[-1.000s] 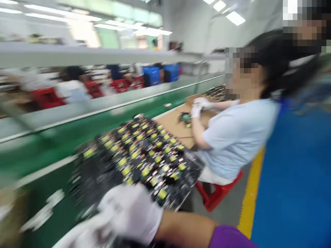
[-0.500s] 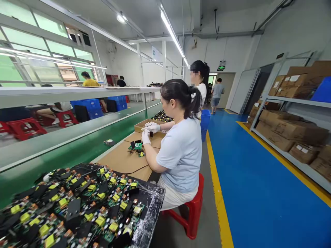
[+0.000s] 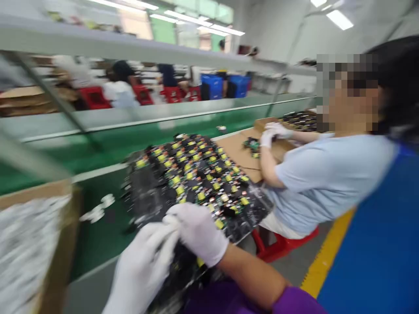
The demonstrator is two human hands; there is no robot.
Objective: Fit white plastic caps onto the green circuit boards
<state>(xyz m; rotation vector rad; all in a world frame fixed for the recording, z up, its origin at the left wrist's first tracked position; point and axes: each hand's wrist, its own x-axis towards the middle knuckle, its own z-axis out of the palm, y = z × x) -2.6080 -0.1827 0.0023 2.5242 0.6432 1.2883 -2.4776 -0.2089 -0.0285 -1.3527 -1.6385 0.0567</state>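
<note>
Both my hands wear white gloves and meet low in the middle of the view, over the near part of a black tray [image 3: 144, 183]. My left hand [image 3: 144, 266] has its fingers bent and pressed together against the fingertips of my right hand [image 3: 199, 233]. The right one is closed too, coming in from the lower right. Whatever lies between the fingertips is hidden and blurred. Rows of circuit boards [image 3: 196, 168] with yellow and black parts cover much of the tray behind my hands.
At left stands a cardboard box [image 3: 60, 248] full of white pieces. Loose white pieces [image 3: 98, 209] lie beside it on the green surface [image 3: 94, 240]. To my right a co-worker [image 3: 330, 174] in light blue sits on a red stool [image 3: 288, 246], gloved hands at small boards [image 3: 252, 146].
My view has swung left and down. Both my gloved hands and the box of white pieces have come into sight, and the co-worker now appears farther right and larger.
</note>
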